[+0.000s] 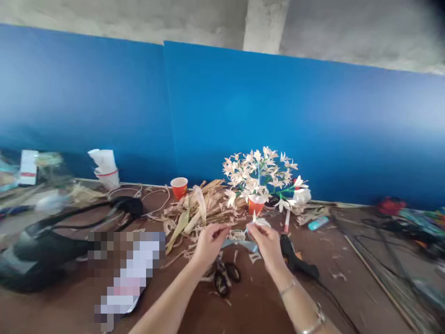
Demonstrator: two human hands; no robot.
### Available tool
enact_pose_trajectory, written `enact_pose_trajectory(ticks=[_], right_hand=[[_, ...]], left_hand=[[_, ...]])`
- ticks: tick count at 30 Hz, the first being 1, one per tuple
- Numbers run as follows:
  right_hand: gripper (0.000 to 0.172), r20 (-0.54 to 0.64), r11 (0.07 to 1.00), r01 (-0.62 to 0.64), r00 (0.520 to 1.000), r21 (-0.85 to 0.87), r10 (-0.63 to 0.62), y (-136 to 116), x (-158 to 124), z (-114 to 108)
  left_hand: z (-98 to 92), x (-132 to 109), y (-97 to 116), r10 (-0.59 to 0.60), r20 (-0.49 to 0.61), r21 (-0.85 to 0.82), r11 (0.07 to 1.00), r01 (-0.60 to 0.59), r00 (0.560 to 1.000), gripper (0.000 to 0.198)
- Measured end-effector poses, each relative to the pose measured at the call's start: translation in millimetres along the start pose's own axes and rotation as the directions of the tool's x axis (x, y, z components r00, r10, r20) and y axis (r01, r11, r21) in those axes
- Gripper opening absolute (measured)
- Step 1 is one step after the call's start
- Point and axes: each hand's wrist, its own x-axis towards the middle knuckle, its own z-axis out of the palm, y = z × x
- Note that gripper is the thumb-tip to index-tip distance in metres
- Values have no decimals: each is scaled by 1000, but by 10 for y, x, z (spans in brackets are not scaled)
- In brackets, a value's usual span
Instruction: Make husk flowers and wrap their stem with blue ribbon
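Note:
My right hand (267, 243) is closed in a pinch on a small white flower (255, 217), whose petals point upward. To its left, my left hand (210, 243) has thumb and fingertips pressed together; whatever lies between them is too small to make out. Just beyond the hands, a bunch of white flowers (259, 174) on green stems stands in a red paper cup (255, 207). Black-handled scissors (222, 279) lie below and between my wrists. A black glue gun (295, 262) rests to the right of my right hand.
Dried husks (203, 204) are heaped behind my left hand, near another red paper cup (179, 188). A turquoise tube (318, 223) lies at right. Cables and a dark bag-like object (41, 255) sit at left. A blue partition (243, 106) closes off the back of the brown table (257, 306).

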Motion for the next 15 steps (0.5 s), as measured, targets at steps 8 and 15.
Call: enact_pose_trajectory(ticks=[8,15], right_hand=[[21,126,950,155,984,-271,-125,-64,241,-123],[13,390,830,329,909,-450,-149,-192,395,16]], left_hand=[[-22,-19,-73,82,229,351,923,-160,970,23],[-35,-67,-33,36,368,395,898,-191,929,21]])
